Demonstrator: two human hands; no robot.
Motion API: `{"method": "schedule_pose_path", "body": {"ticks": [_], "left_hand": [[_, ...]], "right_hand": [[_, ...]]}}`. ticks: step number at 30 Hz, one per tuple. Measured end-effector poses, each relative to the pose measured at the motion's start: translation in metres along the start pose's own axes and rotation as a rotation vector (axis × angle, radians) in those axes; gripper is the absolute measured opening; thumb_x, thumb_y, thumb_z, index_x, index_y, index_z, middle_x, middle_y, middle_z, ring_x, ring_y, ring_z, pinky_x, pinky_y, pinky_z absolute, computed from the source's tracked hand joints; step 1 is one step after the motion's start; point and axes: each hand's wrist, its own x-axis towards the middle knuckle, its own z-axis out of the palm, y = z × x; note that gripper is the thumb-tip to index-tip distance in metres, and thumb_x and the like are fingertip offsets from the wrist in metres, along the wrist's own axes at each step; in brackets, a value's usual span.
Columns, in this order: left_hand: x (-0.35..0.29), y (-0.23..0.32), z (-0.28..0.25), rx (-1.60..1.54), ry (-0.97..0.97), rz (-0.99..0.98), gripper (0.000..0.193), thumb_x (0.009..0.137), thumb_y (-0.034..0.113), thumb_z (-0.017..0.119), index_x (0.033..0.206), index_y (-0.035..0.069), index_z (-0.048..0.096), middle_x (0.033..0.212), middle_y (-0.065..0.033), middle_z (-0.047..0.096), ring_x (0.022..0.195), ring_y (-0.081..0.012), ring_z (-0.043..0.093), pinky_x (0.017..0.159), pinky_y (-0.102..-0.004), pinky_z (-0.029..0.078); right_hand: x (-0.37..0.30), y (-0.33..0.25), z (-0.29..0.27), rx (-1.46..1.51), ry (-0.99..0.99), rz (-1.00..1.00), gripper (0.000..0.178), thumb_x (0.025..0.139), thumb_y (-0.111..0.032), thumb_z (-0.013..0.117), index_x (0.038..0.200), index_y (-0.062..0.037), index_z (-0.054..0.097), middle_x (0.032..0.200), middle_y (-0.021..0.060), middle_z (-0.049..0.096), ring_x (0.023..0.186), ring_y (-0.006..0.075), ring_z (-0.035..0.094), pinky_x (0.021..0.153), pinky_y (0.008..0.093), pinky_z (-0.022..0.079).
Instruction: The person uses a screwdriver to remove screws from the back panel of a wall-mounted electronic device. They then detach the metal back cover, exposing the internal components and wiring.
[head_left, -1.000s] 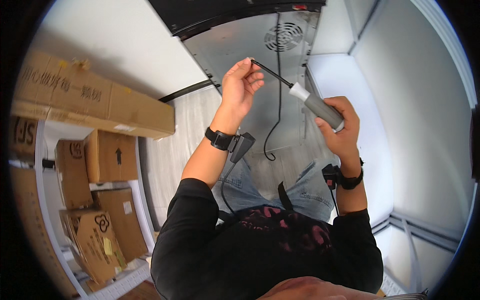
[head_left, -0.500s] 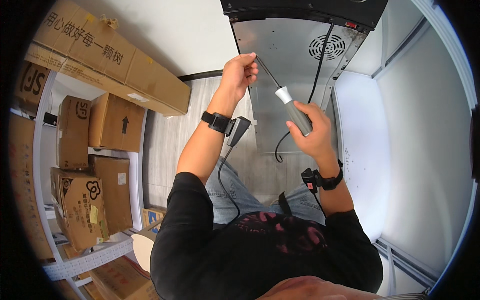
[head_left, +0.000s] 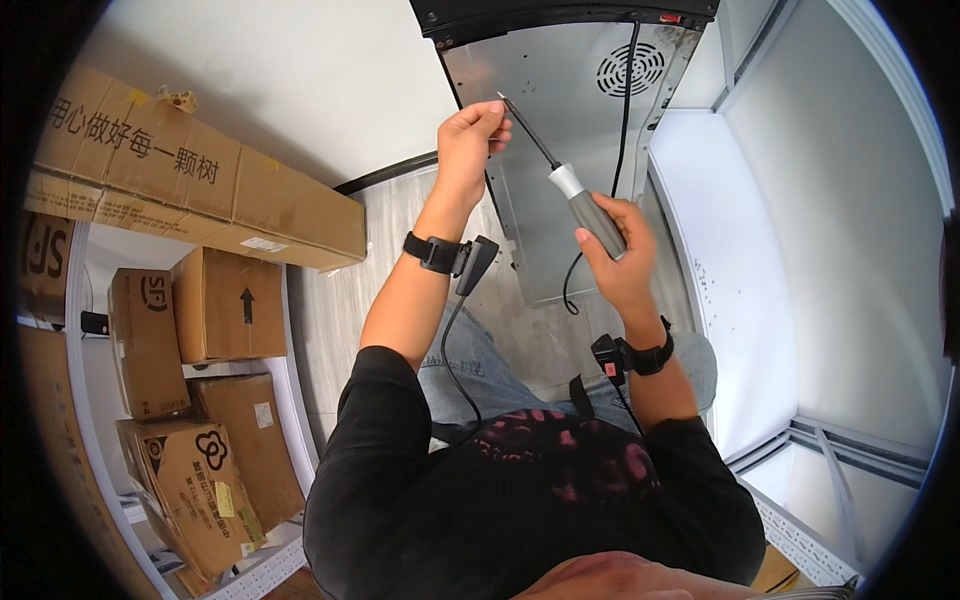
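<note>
My right hand [head_left: 622,250] is wrapped round the grey handle of a screwdriver [head_left: 590,215] with a pale collar and a long dark shaft. The shaft slants up and left over a metal cabinet [head_left: 545,235]. At its tip, my left hand [head_left: 470,150] is closed in a pinch, thumb against forefinger. Whatever lies between those fingertips is too small to make out. Behind the tip is the cabinet's bare metal panel, with small holes, a round vent [head_left: 630,70] and a hanging black power cord [head_left: 622,130].
A long cardboard box [head_left: 200,175] lies across the top of a white shelf rack on the left. Several cartons [head_left: 230,305] fill the rack. A white ledge [head_left: 735,250] and wall panel stand on the right. Both wrists carry strapped black devices with cables.
The view has turned and shifted, so the cabinet sits further left and higher and the cartons lower. The screwdriver's pale tip now shows just past my left fingertips. Both grips stay the same.
</note>
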Motion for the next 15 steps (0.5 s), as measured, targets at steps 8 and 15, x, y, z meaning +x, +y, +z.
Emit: {"method": "schedule_pose_path", "body": {"ticks": [8,15], "left_hand": [[-0.006,-0.007,-0.013,-0.132,-0.107,-0.073,0.019,0.095,0.02,0.053,0.101,0.004,0.062,0.079,-0.0015,0.061,0.069,-0.0088,0.055,0.061,-0.0231,0.044],[0.003,-0.033,-0.03,0.444,0.348,0.44,0.039,0.078,0.024,0.075,0.103,0.0,0.057,0.095,-0.0084,0.059,0.077,-0.0151,0.056,0.068,-0.029,0.047]], "right_hand": [[-0.013,0.002,0.014,0.041,0.084,0.02,0.035,0.08,-0.005,0.068,0.113,0.0005,0.057,0.094,0.0069,0.061,0.079,0.0109,0.058,0.07,0.0248,0.046],[-0.012,-0.002,0.014,0.053,0.06,0.003,0.036,0.08,-0.006,0.068,0.113,0.0007,0.056,0.095,0.0075,0.061,0.081,0.0117,0.058,0.072,0.0256,0.046]]}}
